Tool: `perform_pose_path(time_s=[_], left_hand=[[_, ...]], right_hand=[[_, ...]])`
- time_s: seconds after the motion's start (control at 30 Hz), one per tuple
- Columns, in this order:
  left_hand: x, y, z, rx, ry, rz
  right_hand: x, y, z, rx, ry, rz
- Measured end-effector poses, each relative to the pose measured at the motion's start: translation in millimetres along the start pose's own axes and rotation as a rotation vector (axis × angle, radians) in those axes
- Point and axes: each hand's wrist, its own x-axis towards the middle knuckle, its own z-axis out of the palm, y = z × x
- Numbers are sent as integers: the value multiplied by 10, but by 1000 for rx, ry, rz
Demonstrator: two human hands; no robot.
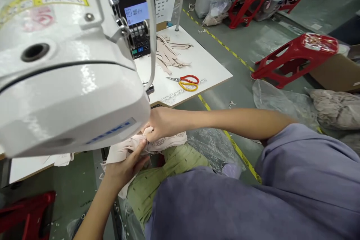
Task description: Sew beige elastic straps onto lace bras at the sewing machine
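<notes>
A white sewing machine [70, 93] fills the upper left, its head hiding the needle area. Just under its right end, pale pink fabric pieces [120, 152] are bunched between my hands. My left hand [126, 168] is closed on the near side of the fabric, thumb on top. From the right, my right hand [160, 122] pinches the same fabric, its fingertips partly covered by the machine head. More of the pale fabric drapes over my lap, above light green cloth [157, 180].
Scissors [189, 83] with red and yellow handles lie by a ruler [171, 95] on the white table [213, 69]. Fabric strips [170, 54] lie behind them, near a control panel [136, 18]. Red stools [298, 58] and plastic bags stand on the floor to the right.
</notes>
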Motion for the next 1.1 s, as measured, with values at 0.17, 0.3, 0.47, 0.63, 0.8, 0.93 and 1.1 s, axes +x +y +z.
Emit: perform_pose_path(time_s=[0.17,0.3,0.47,0.63,0.8,0.93,1.1], left_hand=[[-11,14,-6,34,-40,-18],[-30,157,-14,-57,-59,-109],[69,345,-95,-87,-45,-247],[158,416,-156,-124,-52,-312],[132,347,-84,-126,-39,-287],[138,279,-77,-105,-69,-264],[192,334,-171,-57,-99,-266]], right_hand=[[-33,39,37,-109,0,-2],[-196,186,232,-202,253,-141],[-295,396,412,-206,487,-246],[-264,388,326,-32,442,-197],[-229,358,218,-49,396,-188],[-209,393,224,-54,418,-233],[-279,466,447,-184,553,-316]])
